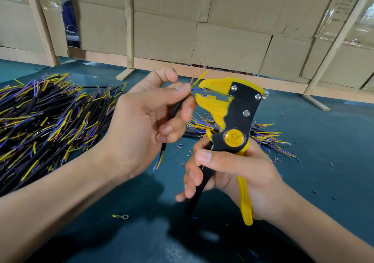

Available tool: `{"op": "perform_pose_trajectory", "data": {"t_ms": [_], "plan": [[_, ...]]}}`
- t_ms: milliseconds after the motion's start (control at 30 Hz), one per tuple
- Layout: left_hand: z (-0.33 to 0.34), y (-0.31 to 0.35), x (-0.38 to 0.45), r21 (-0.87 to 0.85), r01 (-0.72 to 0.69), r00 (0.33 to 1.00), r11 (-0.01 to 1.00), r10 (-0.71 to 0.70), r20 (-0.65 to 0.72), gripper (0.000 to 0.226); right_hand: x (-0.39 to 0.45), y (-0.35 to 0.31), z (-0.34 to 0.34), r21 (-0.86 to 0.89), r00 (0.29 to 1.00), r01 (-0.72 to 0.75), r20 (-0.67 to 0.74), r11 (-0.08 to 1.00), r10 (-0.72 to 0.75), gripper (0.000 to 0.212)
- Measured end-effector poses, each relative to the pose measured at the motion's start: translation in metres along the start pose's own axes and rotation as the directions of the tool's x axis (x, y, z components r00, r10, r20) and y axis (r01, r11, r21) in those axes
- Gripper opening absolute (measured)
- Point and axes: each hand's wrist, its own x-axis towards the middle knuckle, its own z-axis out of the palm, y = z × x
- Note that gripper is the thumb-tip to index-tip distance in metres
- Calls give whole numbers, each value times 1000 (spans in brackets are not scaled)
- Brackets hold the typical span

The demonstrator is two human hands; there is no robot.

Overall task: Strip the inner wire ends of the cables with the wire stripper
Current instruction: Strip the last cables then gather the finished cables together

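My left hand (145,117) pinches a black cable (178,107) between thumb and forefinger, other fingers curled round the sheath; its lower end hangs out below the palm. My right hand (228,173) grips the wire stripper (232,121), fingers wrapped on both handles, jaws standing apart. The blue inner wire (196,89) reaches right to the jaw mouth; the yellow wire (199,77) and a pinkish one with bare copper stick up above the tool, clear of it.

Risks, as I judge them: blue wire looks barely inside the jaws, so a squeeze could miss it or take too short a strip. The yellow wire sits near the upper jaw and could get caught alongside. My pinch is close to the wire ends, so a fingertip is near the jaw mouth. A loose hold would let the cable slide when the tool pulls.

Hard to tell: how deep the blue wire sits, whether its tip is already bare, and how far the handles are squeezed, since my fingers cover them. A big cable pile (46,119) lies left on the worktop (323,151), a smaller fanned bunch (265,135) sits partly behind the stripper. Insulation bits scatter nearby; a ring terminal (120,216) lies near me.
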Motion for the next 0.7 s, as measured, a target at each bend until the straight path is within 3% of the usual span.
{"op": "perform_pose_trajectory", "data": {"t_ms": [200,700], "plan": [[1,2,-2,14,-7,1000,1000,7,24,19,0,-2,4,25,1000,-16,-2,1000,16,21],[0,2,-2,-1,7,999,1000,-7,43,21,0,-1,6,34,1000,-13,-25,999,14,14]]}}
